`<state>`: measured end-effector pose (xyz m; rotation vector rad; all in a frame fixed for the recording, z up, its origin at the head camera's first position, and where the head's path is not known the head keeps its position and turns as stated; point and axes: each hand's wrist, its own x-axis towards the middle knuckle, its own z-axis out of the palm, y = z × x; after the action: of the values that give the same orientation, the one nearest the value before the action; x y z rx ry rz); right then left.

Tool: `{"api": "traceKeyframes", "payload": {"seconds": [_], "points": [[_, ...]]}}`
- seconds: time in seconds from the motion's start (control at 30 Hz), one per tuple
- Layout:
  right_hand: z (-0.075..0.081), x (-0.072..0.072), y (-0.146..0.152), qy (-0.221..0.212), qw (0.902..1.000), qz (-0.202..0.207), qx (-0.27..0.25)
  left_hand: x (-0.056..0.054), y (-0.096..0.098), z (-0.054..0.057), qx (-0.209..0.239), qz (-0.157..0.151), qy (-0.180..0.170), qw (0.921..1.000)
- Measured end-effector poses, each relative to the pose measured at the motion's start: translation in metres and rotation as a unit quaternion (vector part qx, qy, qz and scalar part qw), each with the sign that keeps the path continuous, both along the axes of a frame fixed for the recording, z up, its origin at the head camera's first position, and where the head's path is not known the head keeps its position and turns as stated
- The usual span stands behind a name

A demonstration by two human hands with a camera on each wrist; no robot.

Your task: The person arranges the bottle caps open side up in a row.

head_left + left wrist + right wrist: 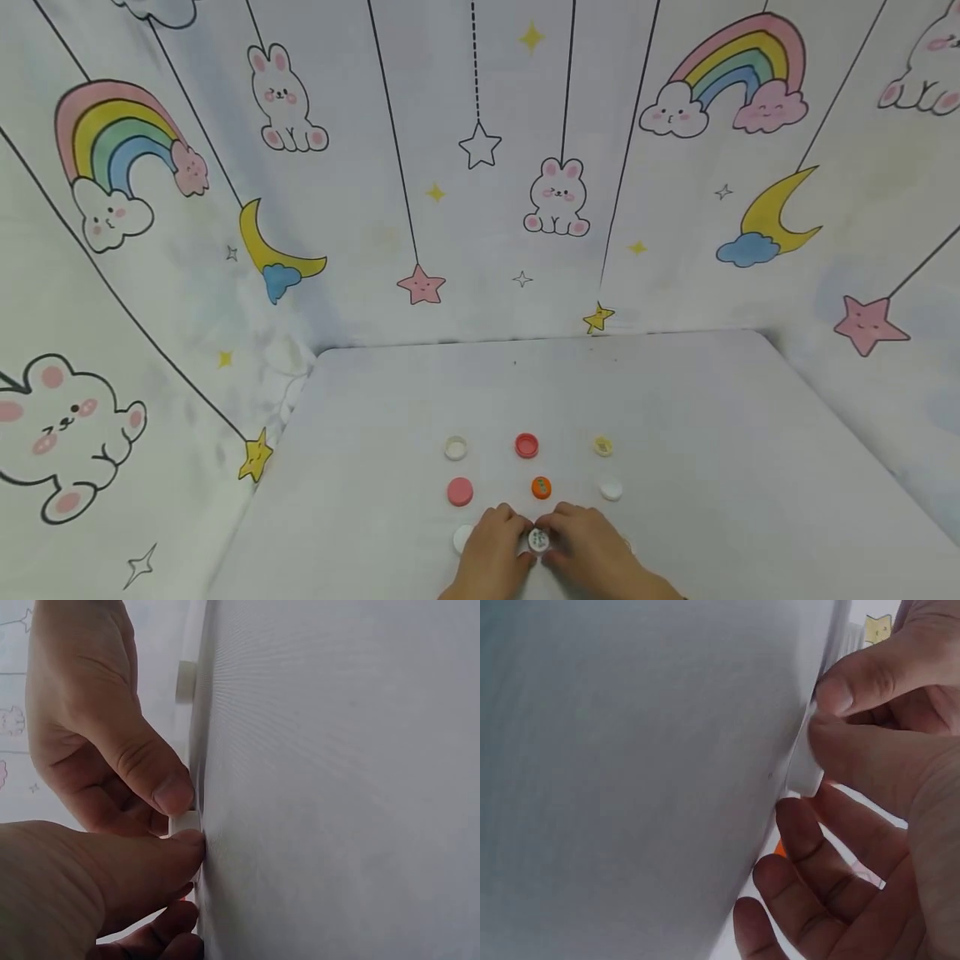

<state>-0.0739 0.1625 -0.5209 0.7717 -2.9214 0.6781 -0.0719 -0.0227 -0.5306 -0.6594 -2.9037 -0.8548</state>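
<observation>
A small white bottle cap with dark print on top (pixel 538 541) lies on the table at the front middle, between both hands. My left hand (pixel 491 550) holds its left side with thumb and fingertips. My right hand (pixel 588 546) holds the opposite side the same way. In the left wrist view both thumbs bear on the white cap (pixel 185 821), close to the tabletop. The right wrist view shows the right thumb over a white cap (pixel 804 769), with the other fingers spread below. The left hand partly covers another white cap (pixel 461 537).
Behind the hands stand a pink cap (pixel 460 492), an orange cap (pixel 541 487) and a white cap (pixel 611 489). Farther back are a pale cap (pixel 455 448), a red cap (pixel 527 446) and a yellow cap (pixel 603 447). Printed cloth (pixel 360 208) surrounds the white table (pixel 375 417).
</observation>
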Motion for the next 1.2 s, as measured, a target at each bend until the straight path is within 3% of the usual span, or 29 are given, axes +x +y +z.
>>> {"api": "traceKeyframes", "payload": {"seconds": [0.23, 0.5, 0.83, 1.07, 1.2], "points": [[0.001, 0.0, -0.003, -0.006, 0.9999, -0.011, 0.006, 0.0, 0.002, 0.001, 0.005, 0.001, 0.039, 0.9992], [0.002, -0.003, -0.001, -0.016, 0.9998, -0.01, 0.001, -0.003, 0.004, 0.001, 0.001, 0.008, 0.017, 0.9998], [0.006, -0.001, 0.001, -0.039, 0.9984, -0.027, -0.031, -0.003, 0.004, 0.003, 0.062, -0.007, 0.009, 0.998], [0.014, -0.001, 0.003, -0.046, 0.9957, -0.036, -0.072, -0.005, 0.005, 0.006, 0.079, -0.005, 0.016, 0.9968], [0.015, -0.003, 0.004, -0.051, 0.995, -0.032, -0.079, -0.007, 0.005, 0.009, 0.087, -0.006, -0.013, 0.9961]]}}
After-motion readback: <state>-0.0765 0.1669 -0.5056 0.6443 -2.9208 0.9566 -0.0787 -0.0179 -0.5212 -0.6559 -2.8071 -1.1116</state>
